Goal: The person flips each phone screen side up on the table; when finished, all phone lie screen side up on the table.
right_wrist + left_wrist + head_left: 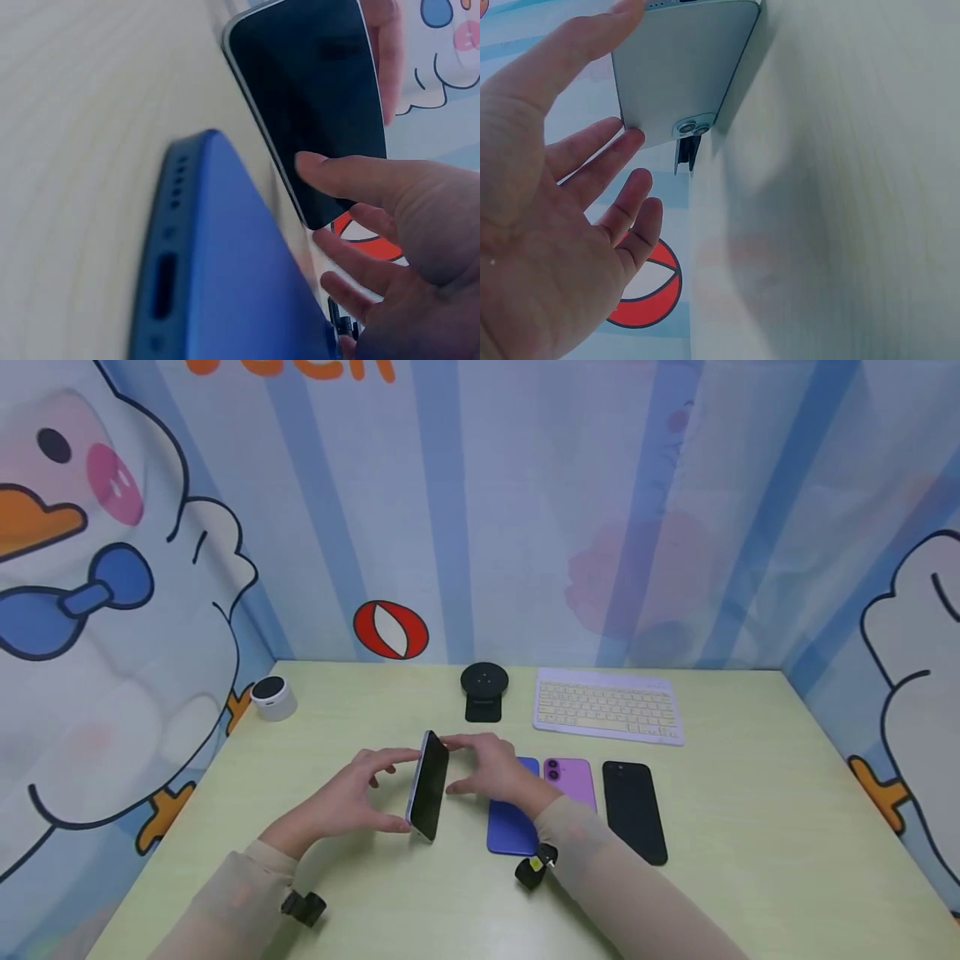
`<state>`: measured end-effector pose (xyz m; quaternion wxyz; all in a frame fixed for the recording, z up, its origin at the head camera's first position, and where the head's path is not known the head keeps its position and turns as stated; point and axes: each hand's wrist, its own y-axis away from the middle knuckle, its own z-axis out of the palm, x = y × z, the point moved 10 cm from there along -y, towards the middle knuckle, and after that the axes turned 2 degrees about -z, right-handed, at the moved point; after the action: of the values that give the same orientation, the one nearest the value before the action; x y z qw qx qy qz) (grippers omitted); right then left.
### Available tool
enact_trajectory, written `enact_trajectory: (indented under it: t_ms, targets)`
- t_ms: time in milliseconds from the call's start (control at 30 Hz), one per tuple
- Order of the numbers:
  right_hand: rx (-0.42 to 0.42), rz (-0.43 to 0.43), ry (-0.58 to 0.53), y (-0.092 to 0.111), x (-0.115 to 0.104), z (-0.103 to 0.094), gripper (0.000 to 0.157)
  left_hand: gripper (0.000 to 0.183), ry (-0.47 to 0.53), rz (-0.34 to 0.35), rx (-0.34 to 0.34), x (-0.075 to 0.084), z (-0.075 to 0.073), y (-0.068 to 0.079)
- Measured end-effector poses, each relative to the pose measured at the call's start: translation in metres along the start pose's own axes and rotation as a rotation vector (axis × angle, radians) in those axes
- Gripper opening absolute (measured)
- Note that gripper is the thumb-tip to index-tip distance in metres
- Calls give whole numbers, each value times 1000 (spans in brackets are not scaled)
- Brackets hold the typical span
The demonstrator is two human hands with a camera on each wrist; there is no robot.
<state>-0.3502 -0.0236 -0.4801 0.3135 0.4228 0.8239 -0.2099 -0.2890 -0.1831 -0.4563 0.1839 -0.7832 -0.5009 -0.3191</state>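
A silver-edged smartphone point(430, 789) stands on its long edge, its dark screen facing right. My left hand point(337, 797) pinches it, thumb at the near end and index finger at the far end. The left wrist view shows the pale back point(686, 67) and camera lenses low on the far end. From the right, my right hand point(491, 768) reaches to it with spread fingers. Its index finger is at the phone's far top corner, and its thumb point(345, 176) overlaps the screen in the right wrist view. A blue phone point(513, 827) lies under the right wrist.
A purple phone point(573, 781) and a black phone point(635, 810) lie to the right. Further back are a lilac keyboard point(607, 706) and a black round-headed stand point(483, 689). A white cylinder point(274, 702) with a dark top sits at the back left. Printed curtains border the table point(360, 714).
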Motion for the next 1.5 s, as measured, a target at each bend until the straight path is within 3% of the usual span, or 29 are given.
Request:
enact_trajectory:
  t_ms: [133, 367, 833, 1233, 1500]
  targets:
    - [-9, -1, 65, 0, 2, 3, 79, 96, -10, -2, 16, -3, -2, 2]
    - [8, 8, 80, -1, 1, 6, 77, 97, -61, -62, 22, -15, -3, 8]
    - [-2, 52, 117, -4, 2, 10, 73, 96, -220, -62, 36, -24, 0, 11]
    - [-18, 71, 139, 0, 6, 8, 75, 85, -416, -10, 17, -14, 15, 4]
    - [-37, 47, 124, 10, 3, 1, 73, 101, -511, -66, -31, -2, 17, 1]
